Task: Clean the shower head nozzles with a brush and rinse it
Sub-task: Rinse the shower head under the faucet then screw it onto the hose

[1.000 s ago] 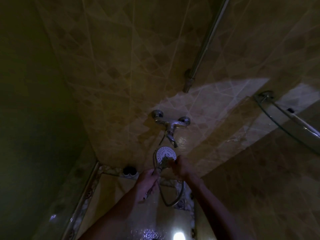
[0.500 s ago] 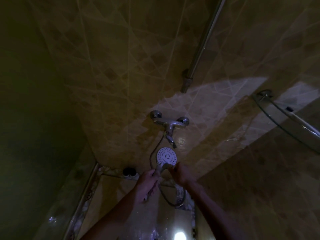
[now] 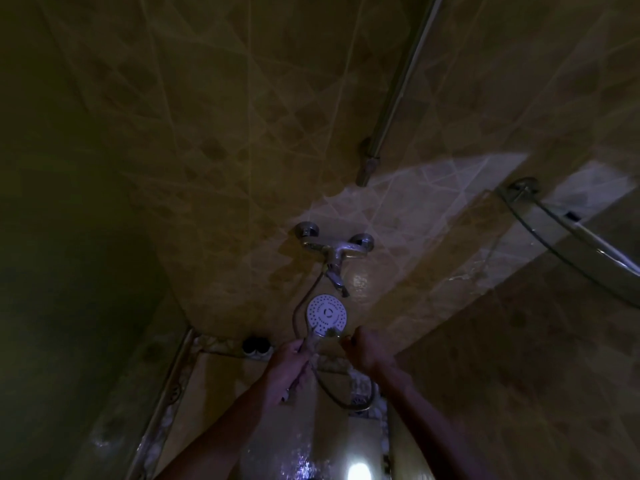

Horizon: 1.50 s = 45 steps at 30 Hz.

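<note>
The round white shower head [image 3: 326, 314] faces me in the dim shower stall, its nozzle face showing dark dots. My left hand [image 3: 289, 370] grips its handle just below the head. My right hand [image 3: 363, 348] holds a small brush [image 3: 333, 332], whose bristle end touches the lower right rim of the nozzle face. Most of the brush is hidden in my fist. The metal hose [image 3: 341, 398] loops down under my hands and back up to the tap.
A chrome mixer tap [image 3: 334, 249] with its spout sits on the tiled wall just above the shower head. A vertical rail [image 3: 391, 95] rises to the upper right. A glass corner shelf [image 3: 571, 237] juts out at right. A dark drain fitting [image 3: 255, 345] lies at floor level.
The brush has slid from the middle of the nozzle face down to its lower right rim. My right hand has drawn slightly right, away from the head. My left hand keeps its grip.
</note>
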Each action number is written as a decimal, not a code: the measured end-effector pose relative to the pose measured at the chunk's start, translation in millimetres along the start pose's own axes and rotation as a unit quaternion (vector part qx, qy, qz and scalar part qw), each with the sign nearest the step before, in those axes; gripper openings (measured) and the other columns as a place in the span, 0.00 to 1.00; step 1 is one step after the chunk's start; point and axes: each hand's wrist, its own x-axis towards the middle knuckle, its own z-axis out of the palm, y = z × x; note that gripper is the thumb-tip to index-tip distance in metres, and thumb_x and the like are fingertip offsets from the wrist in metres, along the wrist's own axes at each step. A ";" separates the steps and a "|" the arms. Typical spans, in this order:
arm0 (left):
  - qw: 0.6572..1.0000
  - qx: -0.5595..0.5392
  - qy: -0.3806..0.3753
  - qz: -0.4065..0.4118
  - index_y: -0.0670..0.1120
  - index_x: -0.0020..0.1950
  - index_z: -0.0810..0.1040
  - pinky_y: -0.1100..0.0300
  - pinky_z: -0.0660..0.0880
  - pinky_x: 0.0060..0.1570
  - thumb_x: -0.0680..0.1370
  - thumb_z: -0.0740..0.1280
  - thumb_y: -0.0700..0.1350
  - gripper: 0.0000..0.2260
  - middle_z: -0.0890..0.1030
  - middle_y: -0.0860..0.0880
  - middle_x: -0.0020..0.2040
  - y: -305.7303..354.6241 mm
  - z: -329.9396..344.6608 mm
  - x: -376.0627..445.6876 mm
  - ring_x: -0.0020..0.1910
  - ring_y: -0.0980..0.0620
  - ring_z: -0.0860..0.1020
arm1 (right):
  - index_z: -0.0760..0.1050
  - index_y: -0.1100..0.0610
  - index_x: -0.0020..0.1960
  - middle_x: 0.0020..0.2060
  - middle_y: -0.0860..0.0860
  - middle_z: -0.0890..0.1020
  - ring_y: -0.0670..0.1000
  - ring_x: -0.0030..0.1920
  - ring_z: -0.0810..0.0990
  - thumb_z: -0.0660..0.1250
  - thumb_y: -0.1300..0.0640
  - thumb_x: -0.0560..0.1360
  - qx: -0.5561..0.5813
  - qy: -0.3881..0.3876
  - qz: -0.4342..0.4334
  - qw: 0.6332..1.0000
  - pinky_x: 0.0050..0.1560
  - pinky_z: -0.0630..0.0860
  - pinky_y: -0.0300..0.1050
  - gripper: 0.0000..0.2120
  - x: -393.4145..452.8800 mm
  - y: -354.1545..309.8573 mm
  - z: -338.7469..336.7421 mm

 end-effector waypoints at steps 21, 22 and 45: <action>1.000 0.009 0.000 -0.008 0.42 0.44 0.76 0.67 0.61 0.16 0.81 0.62 0.49 0.12 0.70 0.49 0.22 -9.4 -3.0 0.7 0.16 0.54 0.66 | 0.77 0.63 0.49 0.48 0.63 0.82 0.58 0.50 0.81 0.60 0.49 0.80 0.010 -0.025 -0.016 1.000 0.39 0.64 0.42 0.18 0.2 -6.6 5.3; 1.000 0.011 0.000 -0.010 0.42 0.44 0.76 0.67 0.61 0.16 0.81 0.62 0.47 0.11 0.70 0.49 0.23 -9.1 -2.7 0.1 0.16 0.54 0.66 | 0.76 0.61 0.44 0.44 0.63 0.80 0.57 0.47 0.80 0.60 0.49 0.80 0.030 -0.017 -0.011 0.999 0.39 0.65 0.44 0.16 2.4 -8.5 2.7; 1.000 -0.003 0.015 -0.020 0.44 0.42 0.76 0.67 0.60 0.17 0.80 0.64 0.47 0.10 0.70 0.49 0.21 -11.0 -18.2 2.6 0.16 0.53 0.67 | 0.79 0.69 0.51 0.48 0.64 0.83 0.60 0.49 0.83 0.59 0.49 0.80 0.077 -0.012 -0.002 0.997 0.41 0.70 0.43 0.22 21.2 -7.4 -12.4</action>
